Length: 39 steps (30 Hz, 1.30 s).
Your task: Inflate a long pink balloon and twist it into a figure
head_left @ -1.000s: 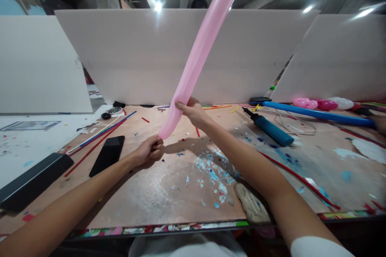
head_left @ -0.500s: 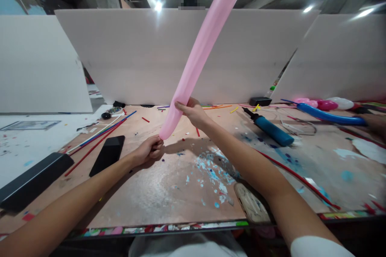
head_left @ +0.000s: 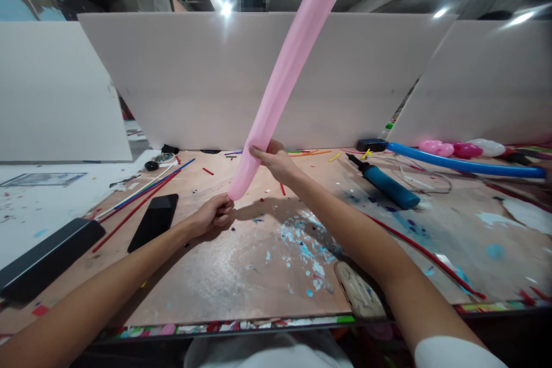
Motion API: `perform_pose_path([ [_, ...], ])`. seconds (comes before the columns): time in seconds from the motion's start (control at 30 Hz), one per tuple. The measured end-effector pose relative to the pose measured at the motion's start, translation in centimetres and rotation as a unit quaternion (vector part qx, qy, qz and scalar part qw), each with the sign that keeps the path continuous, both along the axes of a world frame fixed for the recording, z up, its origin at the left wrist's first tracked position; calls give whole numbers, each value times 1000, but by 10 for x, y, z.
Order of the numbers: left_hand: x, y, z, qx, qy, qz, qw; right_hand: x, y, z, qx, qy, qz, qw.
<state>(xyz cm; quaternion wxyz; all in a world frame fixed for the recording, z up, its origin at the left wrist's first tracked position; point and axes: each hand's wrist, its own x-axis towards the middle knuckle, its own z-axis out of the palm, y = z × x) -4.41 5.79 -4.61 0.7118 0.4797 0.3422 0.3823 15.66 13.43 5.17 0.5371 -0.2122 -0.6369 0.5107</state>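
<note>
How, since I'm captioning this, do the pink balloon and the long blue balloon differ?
Pose: the pink balloon rises steeply out of view; the blue balloon runs nearly level.
Hold: the left hand and right hand both hold the pink balloon; neither touches the blue balloon.
Width: the pink balloon looks thicker than the blue balloon.
Both are long, inflated tubes.

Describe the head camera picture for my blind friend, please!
A long pink balloon slants up out of the picture; a person's left hand pinches its bottom end and the right hand holds it above. Below is a littered table, with a black phone on the left and a blue pump on the right.
</note>
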Motion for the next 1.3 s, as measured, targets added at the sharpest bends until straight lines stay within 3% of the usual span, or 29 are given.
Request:
perform_pose_path([
  [1.3, 0, -1, 2, 6, 12, -3, 1000, 0, 1, -3, 14, -17, 5, 1000],
])
